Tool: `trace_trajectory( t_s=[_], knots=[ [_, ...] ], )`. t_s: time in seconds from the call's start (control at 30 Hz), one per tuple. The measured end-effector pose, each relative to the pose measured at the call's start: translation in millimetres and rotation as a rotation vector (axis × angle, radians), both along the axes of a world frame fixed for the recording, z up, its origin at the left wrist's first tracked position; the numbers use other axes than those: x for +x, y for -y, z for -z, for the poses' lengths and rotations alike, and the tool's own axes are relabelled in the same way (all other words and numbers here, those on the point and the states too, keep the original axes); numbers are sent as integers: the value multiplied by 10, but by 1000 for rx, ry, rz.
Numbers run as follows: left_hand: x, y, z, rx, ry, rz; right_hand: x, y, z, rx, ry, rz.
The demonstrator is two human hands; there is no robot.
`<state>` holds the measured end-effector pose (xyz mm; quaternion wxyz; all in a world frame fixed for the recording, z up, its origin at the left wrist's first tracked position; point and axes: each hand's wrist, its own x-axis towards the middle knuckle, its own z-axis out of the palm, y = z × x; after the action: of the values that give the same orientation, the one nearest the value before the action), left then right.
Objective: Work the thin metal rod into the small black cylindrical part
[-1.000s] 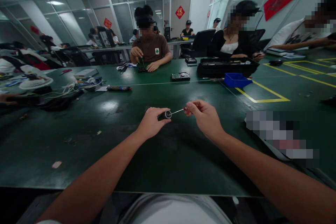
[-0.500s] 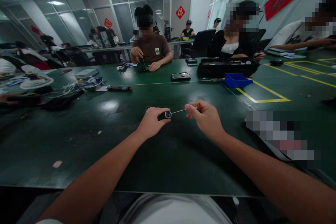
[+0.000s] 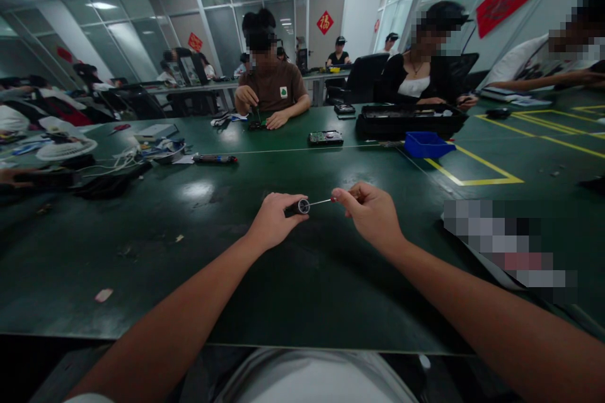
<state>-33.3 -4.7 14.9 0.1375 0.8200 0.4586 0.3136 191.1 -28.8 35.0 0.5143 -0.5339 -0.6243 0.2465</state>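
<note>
My left hand (image 3: 275, 220) is closed around a dark cylinder (image 3: 303, 206) with a pale ring at its end, which faces right. Its kind I cannot make out, and most of its body is hidden by the fingers. In my right hand (image 3: 373, 211) is a screwdriver (image 3: 320, 202), pinched by its handle between thumb and fingers. The thin metal shaft points left, and its tip meets the ringed end of the cylinder; how deep it sits there I cannot tell. Both hands are above the green table (image 3: 331, 302).
Beyond my hands lie a hard drive (image 3: 326, 138), a blue bin (image 3: 428, 144) and a long black casing (image 3: 410, 121). At left are a pen-shaped tool (image 3: 215, 158) and white cables (image 3: 116, 162). A blurred-out packet (image 3: 491, 242) lies at right. Co-workers sit across the table.
The fingers of my right hand have shifted slightly around the screwdriver's handle. My left hand and the cylinder have stayed almost in place.
</note>
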Motion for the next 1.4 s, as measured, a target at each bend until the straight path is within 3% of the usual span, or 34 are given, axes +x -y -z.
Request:
trace_trajectory(
  t_s=[0.27,0.47,0.7,0.87,1.1,1.3,1.4],
  knots=[
    [-4,-9,14,-6,-12,5,-7,10,21,-4,-34,-195],
    [7,-17,29,-8,-21,4,10,-29,59,-39,89,-94],
    [7,-17,32,-21,-25,9,-4,6,41,-5,48,-154],
    [17,-5,29,-23,-13,16,16,-1,73,22,111,-114],
    [19,3,-3,-36,2,-2,-23,-56,86,-8,-182,-122],
    [-1,-23,9,33,60,64,3,-164,134,-274,-580,-259],
    [2,-29,10,37,60,58,5,-178,177,-183,-562,-189]
  ],
)
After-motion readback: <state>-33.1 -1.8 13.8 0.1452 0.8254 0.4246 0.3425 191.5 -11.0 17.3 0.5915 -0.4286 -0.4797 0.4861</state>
